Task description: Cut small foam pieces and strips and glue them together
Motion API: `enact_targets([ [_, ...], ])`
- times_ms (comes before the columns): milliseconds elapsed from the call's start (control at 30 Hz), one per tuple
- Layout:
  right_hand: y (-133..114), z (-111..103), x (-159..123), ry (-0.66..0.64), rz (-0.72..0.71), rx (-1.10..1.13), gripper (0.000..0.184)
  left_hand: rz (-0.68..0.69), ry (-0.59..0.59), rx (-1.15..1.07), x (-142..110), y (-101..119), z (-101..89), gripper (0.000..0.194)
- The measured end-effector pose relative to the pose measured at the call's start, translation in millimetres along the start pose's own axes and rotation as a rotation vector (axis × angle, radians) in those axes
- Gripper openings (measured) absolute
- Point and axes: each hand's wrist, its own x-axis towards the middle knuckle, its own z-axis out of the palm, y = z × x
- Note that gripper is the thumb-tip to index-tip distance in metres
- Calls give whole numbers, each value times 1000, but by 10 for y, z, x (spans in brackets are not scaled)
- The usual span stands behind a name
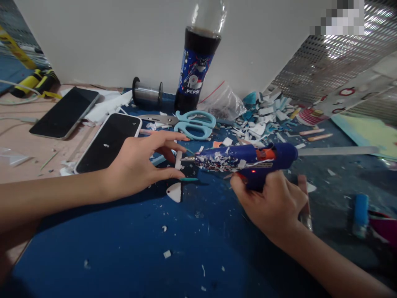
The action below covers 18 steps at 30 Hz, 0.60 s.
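My right hand (276,203) is wrapped round the grip of a blue hot glue gun (229,157), its barrel flecked with white scraps. A small red light glows on its side, and a pale glue stick (338,151) sticks out of the back. Between the fingers of my left hand (142,159) is a small white strip (179,160), pinched at its ends. The metal nozzle points left and meets the strip, or nearly so. Just below the left fingertips lies a white rounded-triangular piece (174,192) with a tiny hole.
Light-blue scissors (195,124) lie behind the glue gun. Further back stand a Pepsi bottle (198,62) and a wire spool (147,93). Two phones (108,142) lie at left. White and teal scraps (266,116) are heaped at right; a blue lighter (360,215) is at far right.
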Motion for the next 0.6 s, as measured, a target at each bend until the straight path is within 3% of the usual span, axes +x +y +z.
enact_targets([
  [333,-26,-33,36,-47,-7,42,36,2,-2,-15,-3,-11,-1,54],
  [600,16,-19,78,114,-217,-46,38,7,16,-6,4,-6,-1,54],
])
